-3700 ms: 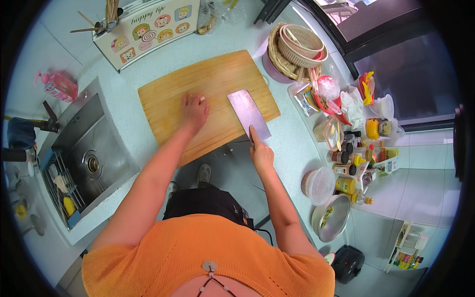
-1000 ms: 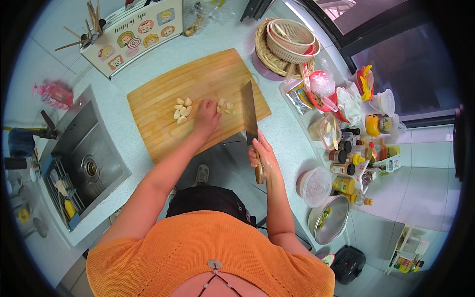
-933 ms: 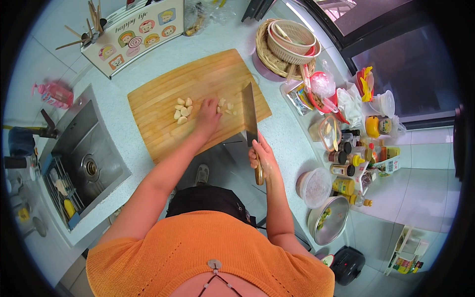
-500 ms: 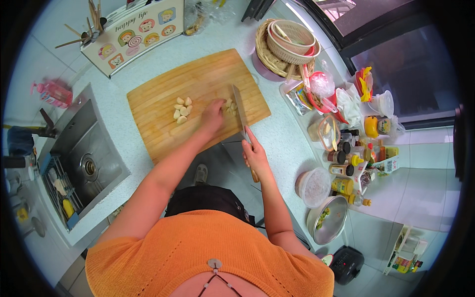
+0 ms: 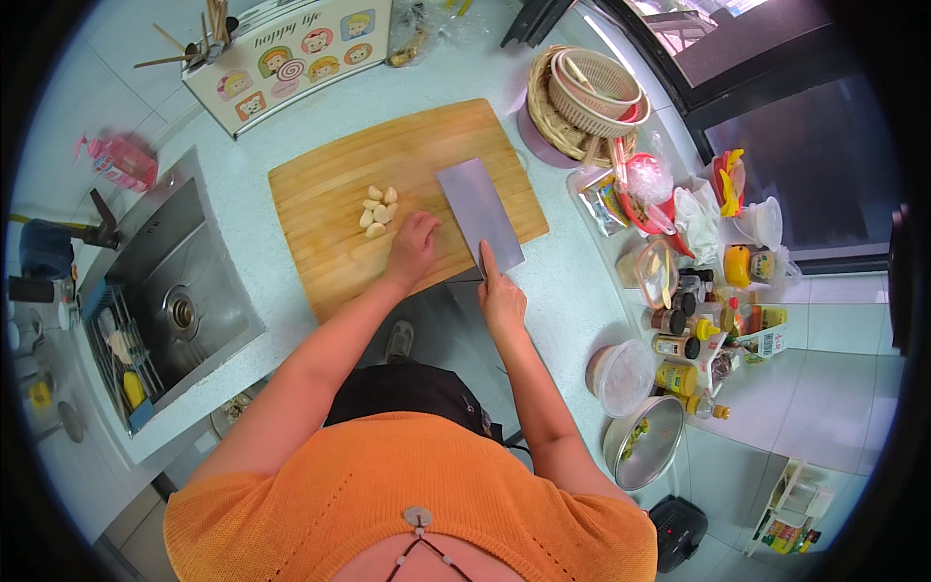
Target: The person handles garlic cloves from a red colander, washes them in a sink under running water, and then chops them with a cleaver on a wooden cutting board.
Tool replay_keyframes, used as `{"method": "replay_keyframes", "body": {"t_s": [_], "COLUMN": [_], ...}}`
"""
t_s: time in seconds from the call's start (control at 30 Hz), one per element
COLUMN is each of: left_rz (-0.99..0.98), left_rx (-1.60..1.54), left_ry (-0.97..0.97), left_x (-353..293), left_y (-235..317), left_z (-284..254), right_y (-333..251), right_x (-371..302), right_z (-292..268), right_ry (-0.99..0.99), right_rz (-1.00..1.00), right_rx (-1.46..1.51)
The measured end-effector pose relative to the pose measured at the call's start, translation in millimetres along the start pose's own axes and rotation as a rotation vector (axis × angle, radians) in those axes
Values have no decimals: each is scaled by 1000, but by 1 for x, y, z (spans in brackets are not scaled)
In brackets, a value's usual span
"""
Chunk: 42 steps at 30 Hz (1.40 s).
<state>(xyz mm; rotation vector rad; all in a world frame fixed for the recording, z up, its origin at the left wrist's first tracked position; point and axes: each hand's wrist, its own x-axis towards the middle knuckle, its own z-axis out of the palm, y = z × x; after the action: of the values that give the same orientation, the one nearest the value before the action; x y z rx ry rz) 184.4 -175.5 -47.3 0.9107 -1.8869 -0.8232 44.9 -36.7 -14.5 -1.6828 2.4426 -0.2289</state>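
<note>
My right hand (image 5: 501,303) grips a cleaver, its index finger stretched along the broad grey blade (image 5: 482,215). The blade lies nearly flat over the right part of a wooden cutting board (image 5: 330,242). My left hand (image 5: 414,247) rests low over the board just left of the blade, fingers loosely bent, with nothing seen in them. Several peeled garlic cloves (image 5: 377,211) form a small pile left of that hand. Whatever is under the blade is hidden.
At the left is a steel sink (image 5: 208,320), with a pink soap bottle (image 5: 124,165) behind it. Baskets (image 5: 593,92), seasoning jars (image 5: 669,321), a lidded tub (image 5: 621,378) and a metal bowl (image 5: 647,441) line the right side. A decorated holder (image 5: 301,63) stands at the back.
The cleaver has turned from edge-on to flat and now covers the spot where cut garlic pieces lay. My left hand has drawn back from those pieces. The whole view has shifted slightly.
</note>
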Motion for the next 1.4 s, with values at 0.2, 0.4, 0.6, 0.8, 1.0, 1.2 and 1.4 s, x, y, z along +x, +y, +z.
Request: {"method": "replay_keyframes", "body": {"t_s": [0.2, 0.4, 0.6, 0.8, 1.0, 1.2, 1.4], "left_rz": [4, 31, 53, 51, 42, -131, -3], "left_rx": [18, 23, 33, 12, 213, 451, -40], "left_ry": [-42, -18, -60, -41, 58, -57, -272], "left_x": [-7, 1, -4, -1, 13, 33, 11], "left_y": [1, -1, 3, 2, 5, -8, 2], "left_z": [-2, -1, -3, -1, 8, 31, 59], "right_y": [3, 1, 5, 6, 13, 9, 14], "right_x": [-1, 0, 1, -2, 3, -2, -15], "right_z": [-3, -16, -15, -18, -33, -59, -61], "right_ry": [-41, -91, -80, -115, -161, -286, -337], "right_rz": [15, 40, 23, 56, 126, 383, 438], "right_rx": [-1, -28, 1, 8, 652, 1193, 1425]}}
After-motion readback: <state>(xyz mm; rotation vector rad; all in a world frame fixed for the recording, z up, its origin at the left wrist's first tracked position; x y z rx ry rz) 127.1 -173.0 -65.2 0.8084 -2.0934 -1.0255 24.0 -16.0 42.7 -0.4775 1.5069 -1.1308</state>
